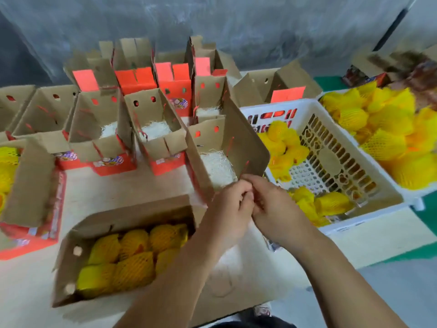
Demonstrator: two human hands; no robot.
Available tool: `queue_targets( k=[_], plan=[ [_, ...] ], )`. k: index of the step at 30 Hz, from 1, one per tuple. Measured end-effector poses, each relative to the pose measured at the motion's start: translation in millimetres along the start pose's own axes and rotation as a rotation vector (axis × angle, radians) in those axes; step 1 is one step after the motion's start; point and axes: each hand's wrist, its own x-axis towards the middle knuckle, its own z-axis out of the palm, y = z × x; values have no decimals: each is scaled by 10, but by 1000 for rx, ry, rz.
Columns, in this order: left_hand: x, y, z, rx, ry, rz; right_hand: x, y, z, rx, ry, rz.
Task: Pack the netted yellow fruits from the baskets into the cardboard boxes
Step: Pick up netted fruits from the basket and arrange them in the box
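The near cardboard box (68, 268) holds several netted yellow fruits (132, 263). Behind it stands an open box (203, 176) lined with white shredded paper (220, 169), its tall flap (248, 143) raised on the right. My left hand (231, 207) and my right hand (276, 209) meet with curled fingers at that flap's lower corner. My right fingertips pinch the corner; what my left fingers hold is hidden. A white basket (369, 209) to the right holds some netted fruits (331, 204).
A second white basket (412, 194), piled with netted fruits (383, 129), sits at the far right. Several open boxes (151, 119) with red flaps fill the back and left of the table. A box (28, 185) at the left edge holds yellow fruits (7, 166).
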Motion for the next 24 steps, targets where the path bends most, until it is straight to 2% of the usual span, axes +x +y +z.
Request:
queue_targets(
  k=[3, 6, 9, 13, 17, 19, 24],
  plan=[
    [474, 267, 767, -138, 49, -12, 92, 581, -490, 64, 98, 62],
    [941, 290, 1330, -92, 16, -66, 246, 1204, -820, 58, 74, 130],
    [1316, 128, 1555, 143, -28, -78, 464, 1761, -1013, 51, -37, 195],
    [1573, -5, 1563, 553, 49, -11, 877, 2240, -1038, 17, -208, 258],
    [1989, -68, 1445, 871, 3, -24, 1491, 2421, -820, -7, -279, 111],
    [2197, -99, 1365, 973, 10, -58, 1766, 2403, -609, -41, -280, 71],
    [2389, -208, 1342, 1059, 154, -204, 2336, 2349, -208, -119, -246, 29]
  ],
)
